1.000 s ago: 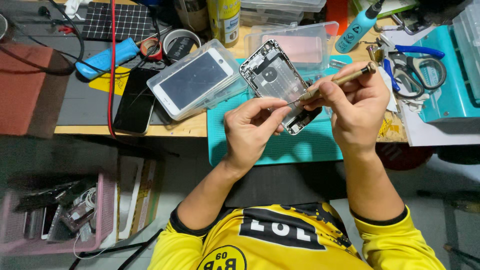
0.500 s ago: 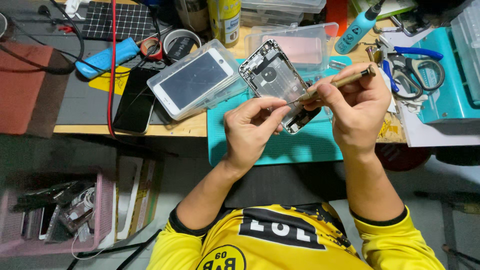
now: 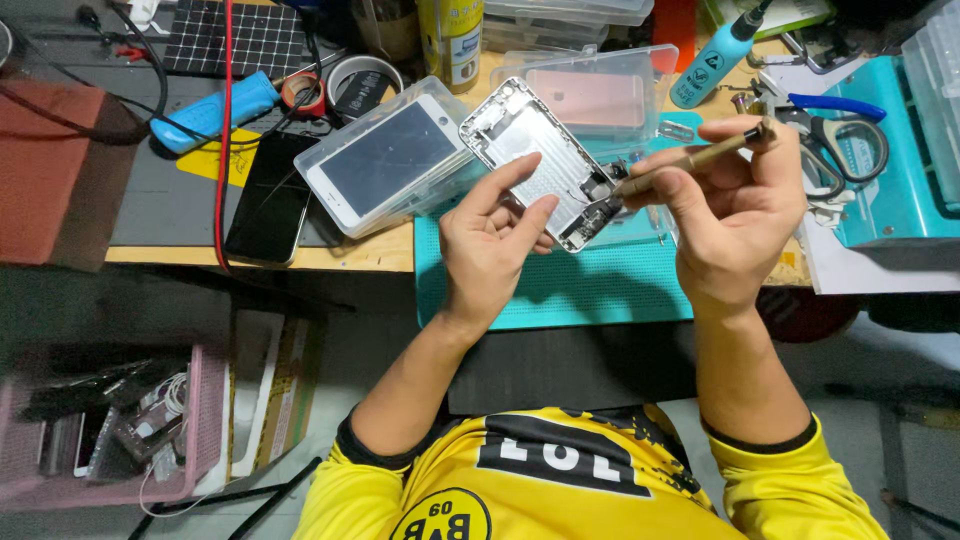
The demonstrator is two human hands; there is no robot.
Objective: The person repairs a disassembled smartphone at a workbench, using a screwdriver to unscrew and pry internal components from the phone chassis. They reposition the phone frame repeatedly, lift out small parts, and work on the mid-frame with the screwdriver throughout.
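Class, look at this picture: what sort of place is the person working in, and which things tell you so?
Most likely a phone repair bench. The left hand holds an opened phone housing, the right hand works on it with a thin screwdriver, and a detached phone screen lies in a clear tray.

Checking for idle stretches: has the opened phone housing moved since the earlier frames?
No, hardly: the phone housing, held in the left hand, keeps its spot just right of the white phone.

Above the teal mat (image 3: 560,290), the left hand (image 3: 490,250) holds an opened phone shell (image 3: 535,160); the right hand (image 3: 735,215) presses a brass-handled screwdriver (image 3: 690,160) into the shell's lower end.
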